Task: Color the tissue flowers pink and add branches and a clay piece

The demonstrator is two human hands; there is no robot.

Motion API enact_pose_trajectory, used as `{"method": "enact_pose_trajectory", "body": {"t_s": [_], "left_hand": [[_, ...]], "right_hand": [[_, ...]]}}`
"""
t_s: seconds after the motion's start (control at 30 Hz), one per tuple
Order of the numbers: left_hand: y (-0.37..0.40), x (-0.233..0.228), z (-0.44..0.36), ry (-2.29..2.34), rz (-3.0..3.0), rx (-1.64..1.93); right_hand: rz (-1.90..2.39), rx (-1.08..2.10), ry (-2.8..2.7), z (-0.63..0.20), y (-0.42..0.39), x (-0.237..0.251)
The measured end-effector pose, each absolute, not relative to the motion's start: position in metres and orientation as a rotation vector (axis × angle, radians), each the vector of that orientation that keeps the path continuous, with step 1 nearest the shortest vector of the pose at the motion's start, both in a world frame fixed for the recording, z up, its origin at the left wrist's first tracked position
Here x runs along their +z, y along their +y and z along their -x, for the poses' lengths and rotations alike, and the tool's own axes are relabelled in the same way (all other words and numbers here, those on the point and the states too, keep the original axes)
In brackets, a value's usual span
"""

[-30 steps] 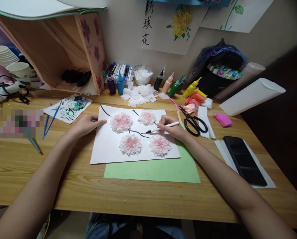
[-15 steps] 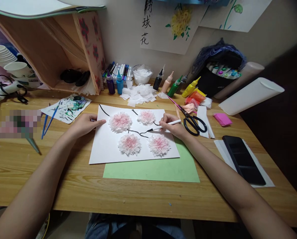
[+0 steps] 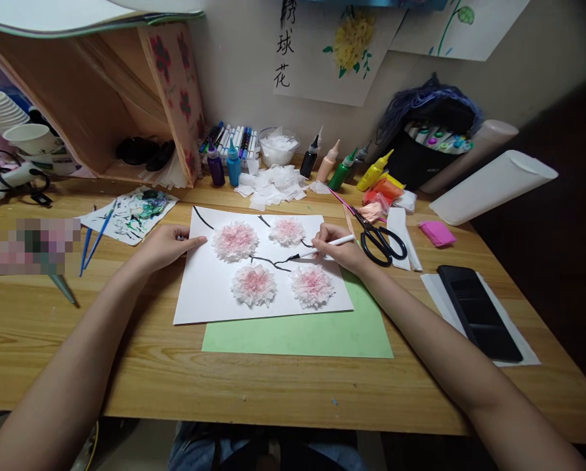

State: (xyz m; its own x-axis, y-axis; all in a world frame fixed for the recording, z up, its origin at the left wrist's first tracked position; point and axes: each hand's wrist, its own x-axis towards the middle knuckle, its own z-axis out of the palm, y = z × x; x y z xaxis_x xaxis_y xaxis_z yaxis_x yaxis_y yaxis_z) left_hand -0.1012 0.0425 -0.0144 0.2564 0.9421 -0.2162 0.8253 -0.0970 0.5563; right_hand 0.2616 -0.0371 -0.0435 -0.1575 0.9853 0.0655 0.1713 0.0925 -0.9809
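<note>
Head view: left forearm (image 3: 91, 333) enters at the lower left corner and runs diagonally up and inward; left hand (image 3: 168, 248) at the left edge of the white drawing paper (image 3: 202, 288). Thumb extended, its tip on the sheet's upper left margin; fingers curled, partly hidden, so cannot tell whether they pinch the edge from beneath.

Right forearm (image 3: 435, 340) comes in from the lower right, angled up and left; right hand (image 3: 339, 248) over the sheet's right side, knuckles raised. Thumb and fingers closed around a white-barrelled brush pen (image 3: 332, 244), held at a low slant, rear end pointing right, black tip pointing left. Tip is at a branching black line (image 3: 275, 264); contact with the paper too small to confirm.

Drawing paper lies between the hands on the wooden tabletop (image 3: 175, 386), overlapping a light green sheet (image 3: 297, 339) that shows below and to the right. On the white sheet: four pink-and-white ruffled paper flowers (image 3: 254, 285), two above, two below; pen tip between the rows.

Right of the right hand, near it: black-handled scissors (image 3: 377, 243), blades partly spread. Left of the left hand: two blue paintbrushes (image 3: 100, 235) beside a paint-smeared sheet (image 3: 140, 212)
</note>
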Motion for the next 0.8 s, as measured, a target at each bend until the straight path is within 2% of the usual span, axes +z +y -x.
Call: {"method": "enact_pose_trajectory", "body": {"t_s": [0.8], "left_hand": [[0.0424,-0.014,0.1001,1.6,-1.97,0.245]], "right_hand": [[1.162,1.253,-1.537,-0.2598,-0.0388,-0.0417]]}}
